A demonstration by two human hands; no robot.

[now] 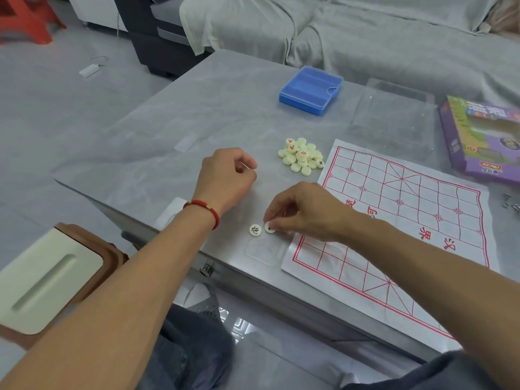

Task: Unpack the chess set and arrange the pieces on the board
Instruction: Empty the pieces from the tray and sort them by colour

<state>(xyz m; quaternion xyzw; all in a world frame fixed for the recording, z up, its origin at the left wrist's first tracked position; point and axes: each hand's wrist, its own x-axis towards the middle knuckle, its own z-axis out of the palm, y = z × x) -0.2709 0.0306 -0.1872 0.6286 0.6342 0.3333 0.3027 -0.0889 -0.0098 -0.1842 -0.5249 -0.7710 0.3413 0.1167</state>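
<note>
A grey marble-patterned table [168,114] was seen from above, set on a pale grey tiled floor [42,114] before a sofa draped in a grey-green cover [365,32]. A paper xiangqi board [399,220], printed with a red grid and red characters, was laid flat on the right part of the table, its near edge reaching the table's edge. A heap of cream disc pieces [301,158], some marked in red and one in black, was piled just beside the board's far left corner. A blue plastic case [311,90] was placed farther back, closed, with a clear plastic lid or tray [394,114] beside it and a purple game box [484,142] at the right edge. The right hand [306,212] was held low over the table left of the board, its fingertips pinched on a cream piece [269,227] bearing a black mark; a second piece with a black character [255,230] was lying just beside it, face up. The left hand [228,175], with a red cord bracelet [204,211] at the wrist, was rested on the table, the fingers curled loosely inward; whether anything was held could not be told. A red stool [25,15] was visible at the upper left.
</note>
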